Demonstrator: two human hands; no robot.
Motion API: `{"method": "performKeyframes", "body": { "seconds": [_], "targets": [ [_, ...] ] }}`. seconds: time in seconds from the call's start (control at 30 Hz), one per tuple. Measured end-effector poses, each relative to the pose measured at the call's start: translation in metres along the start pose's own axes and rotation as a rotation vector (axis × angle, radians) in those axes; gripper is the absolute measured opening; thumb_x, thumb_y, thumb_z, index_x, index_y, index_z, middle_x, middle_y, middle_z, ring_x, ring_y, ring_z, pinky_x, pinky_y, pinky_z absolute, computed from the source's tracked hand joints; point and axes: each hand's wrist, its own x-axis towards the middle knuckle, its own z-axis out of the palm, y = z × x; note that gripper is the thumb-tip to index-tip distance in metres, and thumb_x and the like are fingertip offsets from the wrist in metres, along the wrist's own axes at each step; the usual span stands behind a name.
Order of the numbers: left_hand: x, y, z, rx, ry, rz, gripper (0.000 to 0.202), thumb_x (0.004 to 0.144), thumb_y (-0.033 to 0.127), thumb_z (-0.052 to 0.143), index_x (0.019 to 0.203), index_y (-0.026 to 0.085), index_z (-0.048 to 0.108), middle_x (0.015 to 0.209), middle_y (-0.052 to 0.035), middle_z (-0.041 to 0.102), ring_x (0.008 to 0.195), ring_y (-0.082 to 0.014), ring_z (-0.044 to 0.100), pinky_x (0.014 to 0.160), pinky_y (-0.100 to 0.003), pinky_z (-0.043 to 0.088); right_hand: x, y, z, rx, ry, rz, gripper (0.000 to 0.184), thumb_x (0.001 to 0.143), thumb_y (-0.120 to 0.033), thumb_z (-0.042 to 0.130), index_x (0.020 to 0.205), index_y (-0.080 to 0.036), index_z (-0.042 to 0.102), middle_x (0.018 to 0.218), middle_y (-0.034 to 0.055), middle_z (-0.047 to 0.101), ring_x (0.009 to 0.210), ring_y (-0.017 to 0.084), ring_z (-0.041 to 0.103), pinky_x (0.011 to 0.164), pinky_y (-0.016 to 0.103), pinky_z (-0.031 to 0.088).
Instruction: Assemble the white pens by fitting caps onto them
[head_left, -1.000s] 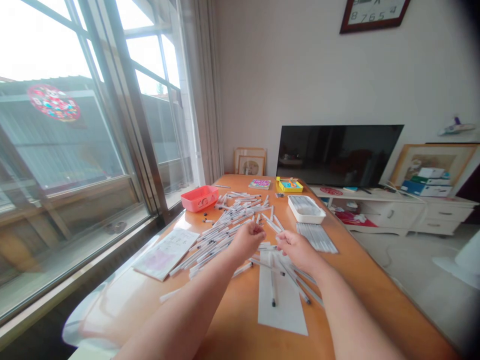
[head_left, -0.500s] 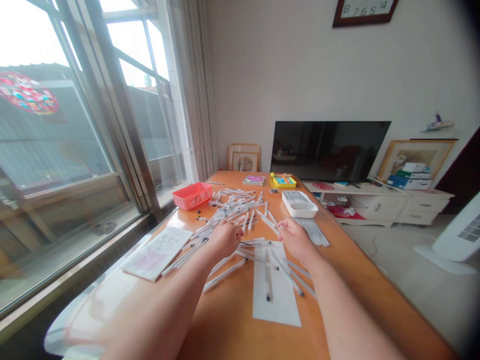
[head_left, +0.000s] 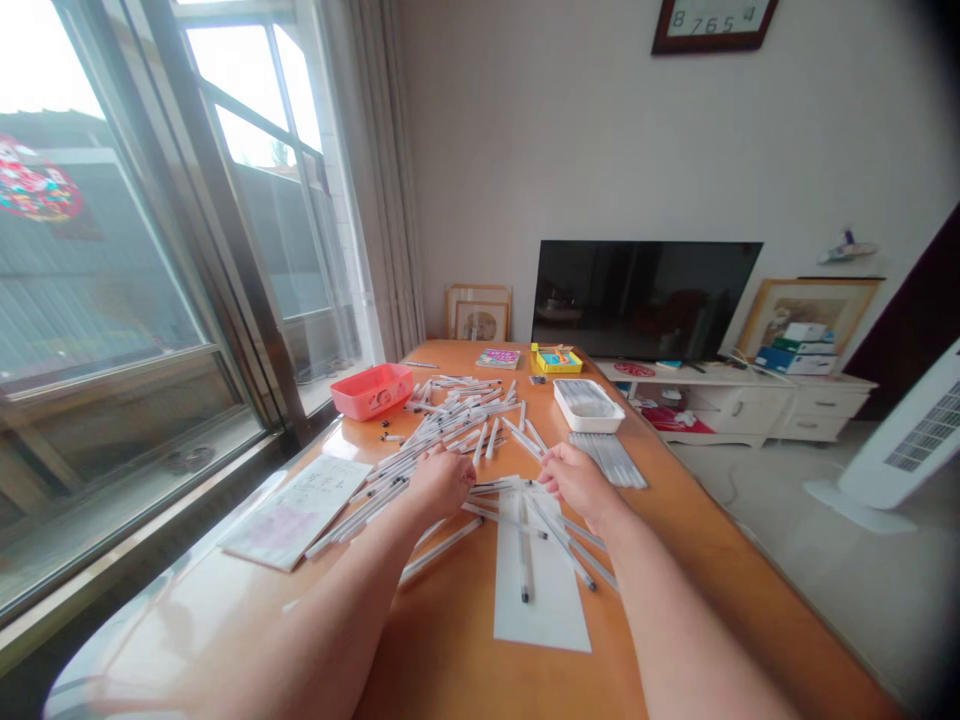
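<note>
Above the middle of a heap of white pens [head_left: 457, 425], my left hand [head_left: 442, 480] is closed, its fingers curled inward; what they hold, if anything, is hidden. My right hand [head_left: 574, 478] has thumb and fingers pinched together, facing the left across a small gap. Whatever sits in that pinch is too small to make out. Below and between both hands, several clear-barrelled pens with dark ends lie crisscross over a sheet of white paper [head_left: 541, 610]. Beside my right hand is a row of clear tubes [head_left: 611, 462].
A white tray [head_left: 589, 418] holding more tubes stands behind the row. To the left are a red basket [head_left: 373, 393] and a notebook [head_left: 296, 515]. Small black caps [head_left: 385, 424] lie near the basket. A yellow box [head_left: 556, 362] and a colourful booklet [head_left: 498, 358] stand farther back.
The whole view has shifted slightly, so things appear a little farther left. Both hands keep nearly the same place over the pens, with fingers still closed.
</note>
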Motion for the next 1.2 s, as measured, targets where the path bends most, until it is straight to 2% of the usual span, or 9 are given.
{"method": "performKeyframes", "body": {
  "seconds": [0.13,0.23,0.4,0.6,0.73,0.9,0.97,1.07,1.2],
  "targets": [
    [-0.004,0.004,0.0,0.019,0.031,0.03,0.021,0.081,0.017,0.052,0.081,0.025,0.071,0.097,-0.0048,0.071,0.103,-0.0268,0.056,0.089,-0.041,0.038,-0.001,-0.001,0.001,-0.002,-0.012,-0.029,0.015,0.074,-0.025,0.048,0.083,-0.02,0.059,0.067,-0.0013,0.061,0.058,0.012,0.049,0.055,0.023,0.037],
    [-0.004,0.005,0.002,0.016,0.043,0.052,0.017,0.081,0.022,0.055,0.085,0.027,0.071,0.098,-0.0043,0.071,0.104,-0.0277,0.055,0.09,-0.042,0.036,-0.001,0.0,0.001,-0.023,0.001,-0.064,0.014,0.076,-0.028,0.048,0.081,-0.021,0.059,0.061,-0.0031,0.056,0.056,0.013,0.047,0.055,0.024,0.036],
    [0.0,0.006,0.006,-0.005,0.018,0.006,0.014,0.078,0.021,0.059,0.081,0.027,0.072,0.095,-0.0043,0.072,0.104,-0.0278,0.055,0.091,-0.043,0.034,0.003,0.007,0.001,-0.071,0.016,-0.042,0.021,0.076,-0.027,0.046,0.085,-0.02,0.063,0.07,0.0007,0.065,0.059,0.014,0.052,0.055,0.026,0.036],
    [0.001,0.004,0.011,-0.03,0.047,0.026,0.019,0.08,0.018,0.053,0.078,0.027,0.07,0.09,-0.0029,0.072,0.098,-0.0271,0.056,0.088,-0.043,0.033,0.014,0.024,0.004,-0.115,0.034,-0.125,0.019,0.075,-0.024,0.053,0.086,-0.02,0.067,0.079,0.0027,0.071,0.069,0.017,0.059,0.064,0.027,0.043],
    [0.001,0.004,0.011,-0.041,0.094,0.026,0.019,0.085,0.021,0.051,0.081,0.026,0.069,0.091,-0.004,0.072,0.099,-0.0273,0.056,0.088,-0.043,0.033,0.022,0.035,0.007,-0.128,0.026,-0.195,0.023,0.078,-0.03,0.059,0.097,-0.021,0.071,0.091,0.0044,0.074,0.082,0.021,0.066,0.073,0.03,0.048],
    [0.0,0.008,0.006,-0.066,0.137,0.058,0.018,0.088,0.022,0.051,0.083,0.026,0.068,0.092,-0.0033,0.07,0.101,-0.0269,0.054,0.087,-0.041,0.033,0.024,0.031,0.005,-0.144,0.023,-0.233,0.027,0.084,-0.034,0.06,0.103,-0.021,0.073,0.102,0.0056,0.075,0.098,0.024,0.067,0.088,0.034,0.048],
    [-0.001,0.012,0.003,-0.081,0.151,0.067,0.018,0.089,0.024,0.051,0.084,0.025,0.068,0.095,-0.0039,0.07,0.101,-0.0263,0.054,0.086,-0.04,0.033,0.02,0.025,0.005,-0.15,0.013,-0.257,0.028,0.085,-0.037,0.06,0.103,-0.02,0.074,0.1,0.0056,0.075,0.097,0.024,0.067,0.088,0.035,0.049],
    [-0.004,0.018,0.0,-0.112,0.177,0.106,0.017,0.089,0.023,0.052,0.086,0.024,0.068,0.097,-0.0046,0.069,0.101,-0.0253,0.054,0.087,-0.039,0.033,0.011,0.014,0.008,-0.116,-0.081,-0.284,0.032,0.087,-0.043,0.058,0.104,-0.019,0.072,0.095,0.0056,0.075,0.088,0.022,0.069,0.081,0.033,0.051],
    [-0.007,0.025,-0.002,-0.138,0.197,0.158,0.016,0.089,0.022,0.052,0.086,0.024,0.067,0.094,-0.0039,0.068,0.1,-0.0248,0.053,0.087,-0.038,0.033,0.001,0.005,0.014,-0.081,-0.148,-0.229,0.026,0.086,-0.041,0.06,0.088,-0.017,0.069,0.082,0.0049,0.074,0.069,0.018,0.066,0.067,0.029,0.049]
  ]
}}
